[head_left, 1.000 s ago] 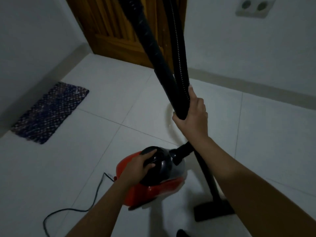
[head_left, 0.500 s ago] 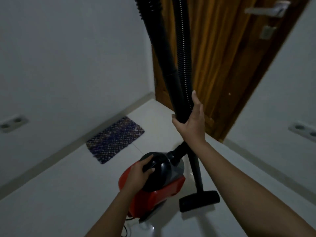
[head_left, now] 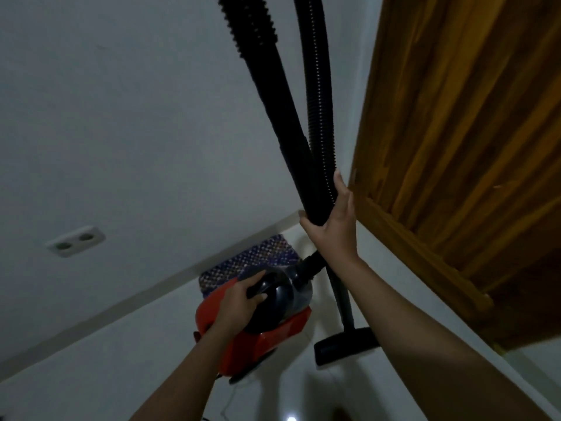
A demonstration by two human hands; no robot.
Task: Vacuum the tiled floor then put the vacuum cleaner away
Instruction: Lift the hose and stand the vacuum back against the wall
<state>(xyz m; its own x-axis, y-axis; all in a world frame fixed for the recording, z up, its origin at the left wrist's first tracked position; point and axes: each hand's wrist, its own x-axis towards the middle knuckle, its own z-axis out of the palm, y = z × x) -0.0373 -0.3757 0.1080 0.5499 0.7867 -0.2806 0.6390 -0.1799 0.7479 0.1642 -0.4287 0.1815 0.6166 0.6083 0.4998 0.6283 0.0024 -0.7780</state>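
Observation:
The red and black vacuum cleaner hangs just above the white tiled floor. My left hand grips its black top handle. My right hand is closed around the black wand and the ribbed hose, which run together up out of the top of the view. Below my right hand the wand drops to the black floor nozzle, right of the vacuum body.
A brown wooden door stands at the right, close to my right hand. A dark patterned mat lies by the left wall behind the vacuum. A double wall socket sits low on that wall.
The view has swung left and up: the door now fills the right side and the mat sits behind the vacuum. Both hands keep their grips; the vacuum has been carried closer to the corner.

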